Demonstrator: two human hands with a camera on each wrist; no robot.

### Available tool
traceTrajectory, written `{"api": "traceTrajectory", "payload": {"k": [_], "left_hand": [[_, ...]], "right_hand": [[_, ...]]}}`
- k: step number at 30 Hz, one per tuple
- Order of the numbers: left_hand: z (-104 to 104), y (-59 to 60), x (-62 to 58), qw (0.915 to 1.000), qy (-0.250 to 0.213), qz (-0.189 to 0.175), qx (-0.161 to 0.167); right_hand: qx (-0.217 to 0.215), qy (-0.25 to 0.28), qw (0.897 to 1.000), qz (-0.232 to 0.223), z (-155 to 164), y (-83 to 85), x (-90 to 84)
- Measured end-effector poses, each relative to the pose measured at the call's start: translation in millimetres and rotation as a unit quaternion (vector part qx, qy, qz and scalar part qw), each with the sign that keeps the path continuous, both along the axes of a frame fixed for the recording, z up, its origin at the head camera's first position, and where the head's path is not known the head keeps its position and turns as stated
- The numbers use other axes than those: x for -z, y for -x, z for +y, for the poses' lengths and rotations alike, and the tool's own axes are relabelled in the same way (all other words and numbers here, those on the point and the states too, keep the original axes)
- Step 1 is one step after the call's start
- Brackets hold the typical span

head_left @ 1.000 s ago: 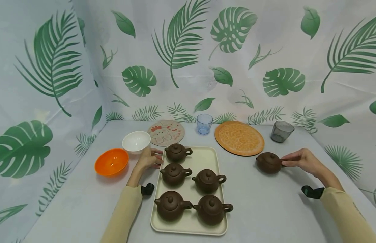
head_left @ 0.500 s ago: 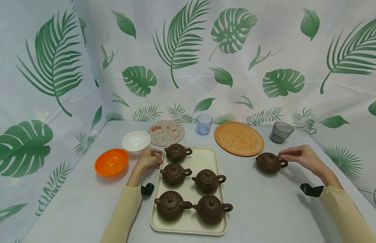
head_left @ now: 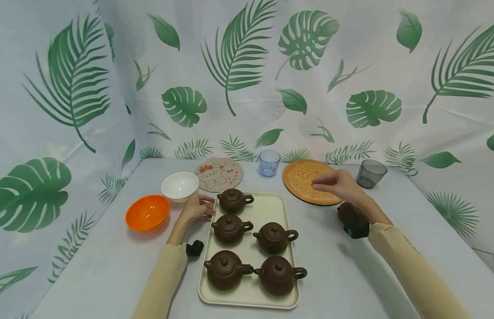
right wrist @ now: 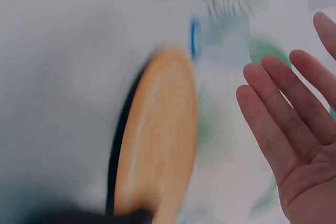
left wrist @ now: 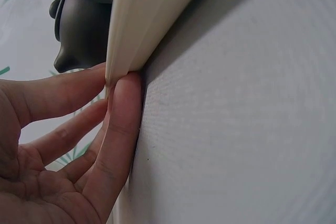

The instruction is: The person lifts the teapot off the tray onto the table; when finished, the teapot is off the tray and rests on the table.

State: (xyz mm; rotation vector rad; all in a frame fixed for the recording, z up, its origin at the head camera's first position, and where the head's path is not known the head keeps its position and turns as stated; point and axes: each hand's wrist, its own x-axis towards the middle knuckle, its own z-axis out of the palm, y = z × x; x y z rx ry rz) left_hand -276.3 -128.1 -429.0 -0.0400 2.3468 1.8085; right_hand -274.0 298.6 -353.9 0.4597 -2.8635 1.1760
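My left hand [head_left: 192, 209] pinches the left rim of a cream tray [head_left: 266, 204], fingers above and below the edge in the left wrist view. Several dark brown teapots stand on that tray, such as the front right teapot [head_left: 276, 277] and the back left teapot [head_left: 232, 201]. My right hand [head_left: 339, 185] hovers over a round pizza-patterned mat [head_left: 298, 177], holding nothing. Its fingers [right wrist: 273, 114] look loosely extended in the right wrist view. Another brown teapot [head_left: 346, 213] sits on the table, partly hidden behind my right wrist.
A white bowl [head_left: 179, 185] and an orange bowl [head_left: 148, 213] stand left of the tray. Along the back are a round cartoon mat [head_left: 219, 173], a blue glass [head_left: 269, 163] and a grey glass [head_left: 371, 173]. Leaf-patterned cloth hangs behind the table.
My right hand has let go of the right-hand teapot's handle and moved left and up over the pizza-patterned mat. The left hand and tray have stayed in place.
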Motion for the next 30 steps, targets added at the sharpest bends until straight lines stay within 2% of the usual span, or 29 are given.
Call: {"api": "traceTrajectory", "payload": {"k": [5,9,12,17,23,30], "left_hand": [[-0.1,-0.2,-1.1,1.0,-0.008,-0.001,0.0],[-0.3,0.6,-1.2,1.0,-0.007,0.002,-0.001],[-0.2,1.3,-1.2,1.0,0.0,0.004,-0.005],[0.3,2.0,0.8,1.0,0.003,-0.002,-0.007],[-0.6,2.0,2.3,1.0,0.001,0.001,-0.004],[0.9,0.4,0.6,0.9999,0.0,0.004,-0.01]], "right_hand": [[-0.069,0.001,0.997,-0.019,-55.5,13.3,1.4],[-0.123,0.017,0.991,-0.039,-93.0,22.9,5.3],[-0.151,0.018,0.987,-0.048,-115.9,28.2,9.9],[-0.185,-0.014,0.982,-0.045,-143.4,34.4,15.6],[-0.2,-0.03,0.979,-0.039,-158.7,39.9,16.1],[-0.205,-0.031,0.976,-0.063,-168.4,46.6,19.0]]}}
